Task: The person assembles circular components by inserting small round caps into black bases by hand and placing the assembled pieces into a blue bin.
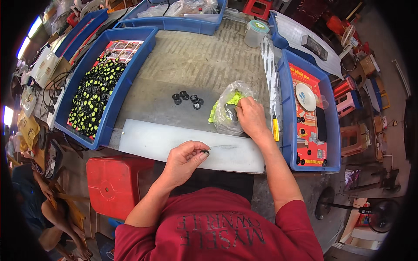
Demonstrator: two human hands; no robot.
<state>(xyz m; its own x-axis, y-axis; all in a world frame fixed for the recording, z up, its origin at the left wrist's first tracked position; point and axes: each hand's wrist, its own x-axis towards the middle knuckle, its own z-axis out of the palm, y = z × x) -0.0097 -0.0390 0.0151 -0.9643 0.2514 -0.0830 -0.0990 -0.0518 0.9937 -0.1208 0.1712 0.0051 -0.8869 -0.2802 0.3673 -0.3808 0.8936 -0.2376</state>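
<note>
My left hand (180,162) pinches a small black round piece (205,152) between thumb and fingertips, above a white board (152,138) at the table's near edge. With bent fingers, my right hand (253,116) reaches into the mouth of a clear plastic bag (227,123). Bright yellow-green discs (235,96) lie in and around that bag. What the right fingertips hold, if anything, is hidden. Several loose black round pieces (194,100) rest on the grey table, left of the bag.
At the left, a blue tray (126,87) holds many black pieces with yellow-green centres. Another blue tray (286,108) on the right carries a white dish (306,97) and scattered black pieces. A yellow-handled tool (275,129) lies beside my right forearm. Far back stands a lidded tub (254,37).
</note>
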